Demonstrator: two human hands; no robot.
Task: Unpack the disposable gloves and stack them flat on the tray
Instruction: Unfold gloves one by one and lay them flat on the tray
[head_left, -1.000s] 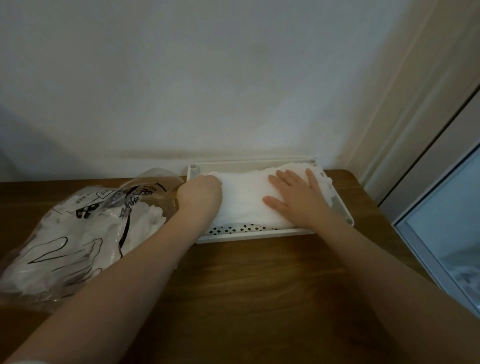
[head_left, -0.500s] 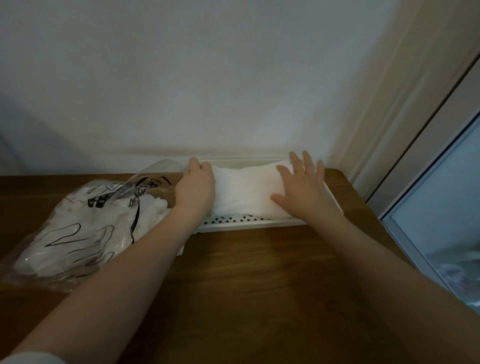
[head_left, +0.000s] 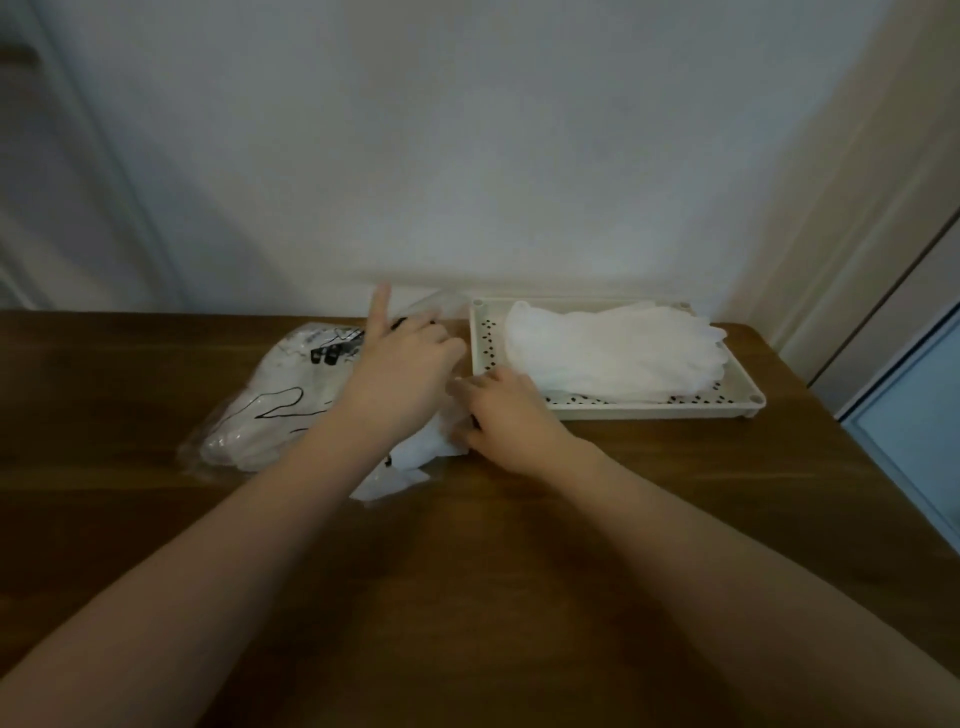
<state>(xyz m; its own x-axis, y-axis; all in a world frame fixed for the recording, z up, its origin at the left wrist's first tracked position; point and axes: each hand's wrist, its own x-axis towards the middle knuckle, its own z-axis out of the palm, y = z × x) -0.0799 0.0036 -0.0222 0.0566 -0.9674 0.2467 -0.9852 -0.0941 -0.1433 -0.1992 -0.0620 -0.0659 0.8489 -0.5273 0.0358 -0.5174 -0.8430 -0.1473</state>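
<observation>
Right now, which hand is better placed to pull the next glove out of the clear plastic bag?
Likely the right hand: it sits at the open mouth of the clear printed plastic bag, touching the loose white gloves spilling out, beside the perforated cream tray. The left hand rests on top of the bag, suited to steadying it.

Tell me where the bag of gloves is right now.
In the head view the bag of gloves lies on the wooden table, just left of the tray, with the left hand and right hand at its open end.
</observation>
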